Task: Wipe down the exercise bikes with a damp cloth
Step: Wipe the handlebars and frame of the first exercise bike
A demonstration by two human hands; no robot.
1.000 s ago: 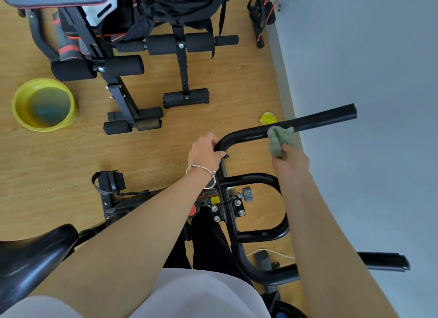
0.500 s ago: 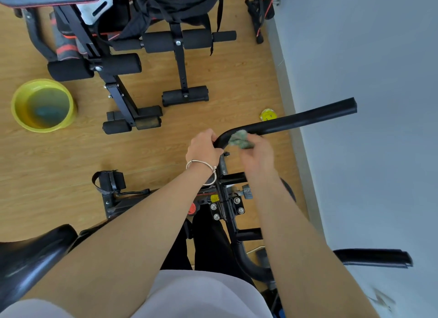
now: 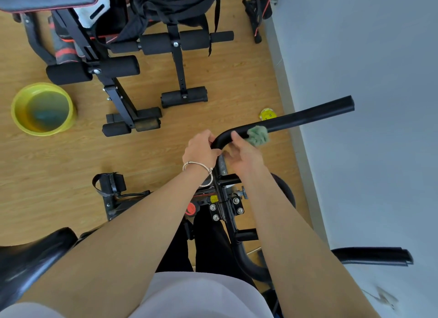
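Fingers of R hand [image 3: 246,155] curled round green cloth [image 3: 257,135], thumb hooked over the bar. Cloth is pressed vs black handlebar [image 3: 305,116], just past its bend. L hand [image 3: 201,149] fingers clamp the bend itself, close beside R thumb; bracelet [image 3: 198,167] on L wrist. Below the hands: exercise bike [image 3: 225,206] stem w/ bolted clamp, pedal [image 3: 110,182] to the left, saddle [image 3: 30,253] lower left. Farther out on wood floor [image 3: 225,80]: yellow basin [image 3: 67,109] w/ water, weight bench [image 3: 113,66], small yellow item [image 3: 267,114] near grey wall [image 3: 367,57].
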